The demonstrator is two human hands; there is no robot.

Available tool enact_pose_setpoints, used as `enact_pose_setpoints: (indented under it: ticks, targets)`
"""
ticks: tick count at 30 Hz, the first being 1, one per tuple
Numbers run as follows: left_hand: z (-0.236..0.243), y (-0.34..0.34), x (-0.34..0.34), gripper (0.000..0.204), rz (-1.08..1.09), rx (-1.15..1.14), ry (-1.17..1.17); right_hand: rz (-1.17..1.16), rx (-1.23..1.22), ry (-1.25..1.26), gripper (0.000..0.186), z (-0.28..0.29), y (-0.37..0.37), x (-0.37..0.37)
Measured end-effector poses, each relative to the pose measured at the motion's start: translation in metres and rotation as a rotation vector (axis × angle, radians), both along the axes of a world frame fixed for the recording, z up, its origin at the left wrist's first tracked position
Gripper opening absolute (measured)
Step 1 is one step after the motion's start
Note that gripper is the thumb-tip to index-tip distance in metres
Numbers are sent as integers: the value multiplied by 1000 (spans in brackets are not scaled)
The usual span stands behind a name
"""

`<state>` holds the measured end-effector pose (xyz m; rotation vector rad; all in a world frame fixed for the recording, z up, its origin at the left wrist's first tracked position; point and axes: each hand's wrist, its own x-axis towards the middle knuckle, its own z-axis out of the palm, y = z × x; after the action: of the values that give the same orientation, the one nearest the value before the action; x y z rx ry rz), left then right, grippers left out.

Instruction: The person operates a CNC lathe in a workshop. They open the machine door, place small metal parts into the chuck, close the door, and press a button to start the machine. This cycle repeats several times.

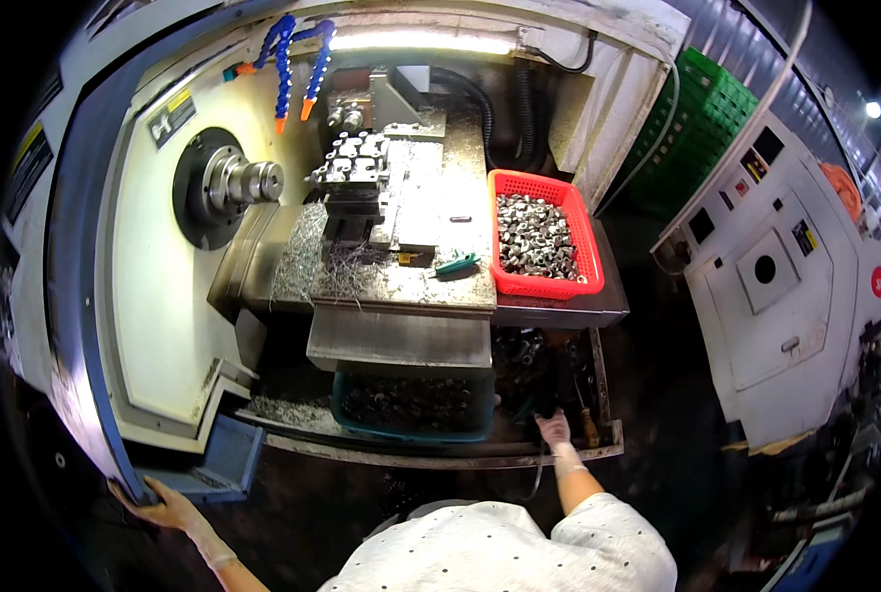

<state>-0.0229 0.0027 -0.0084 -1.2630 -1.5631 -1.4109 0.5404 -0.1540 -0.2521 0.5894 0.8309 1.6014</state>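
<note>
At the lower left, my left hand [167,505] is closed round the lower edge of the lathe's blue-edged door [93,395]. My right hand [554,426] reaches down into the dark metal tray [606,380] at the front of the machine. Its fingers look curled, but what they hold, if anything, is lost in shadow. A thin hose [539,474] hangs just below this hand. Beside it on the right is a tool with a yellowish handle [589,428]. To its left sits a teal bin [414,430] full of dark parts.
A red basket [599,259] heaped with small metal parts stands right of the tool block [353,160]. The chuck [253,184] projects at the left. Metal shavings [342,271] and a green-handled tool [457,263] lie on the slide. Green crates [702,118] and a white cabinet [756,326] are on the right.
</note>
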Motion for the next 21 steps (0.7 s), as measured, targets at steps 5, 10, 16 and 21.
enact_pose_setpoints:
  ticks: [5, 10, 16, 21]
  targets:
    - [6, -3, 7, 43, 17, -30, -18, 160, -388, -1074, 37, 11, -7, -9]
    - [5, -4, 6, 44, -63, 56, -62, -164, -176, -1356, 41, 91, -23, -22]
    - [2, -6, 5, 42, -113, 55, -13, -253, 154, -1688, 44, 230, 115, -139]
    - [1, 0, 9, 43, -196, 48, -51, 11, 77, -1656, 37, 265, 297, -269]
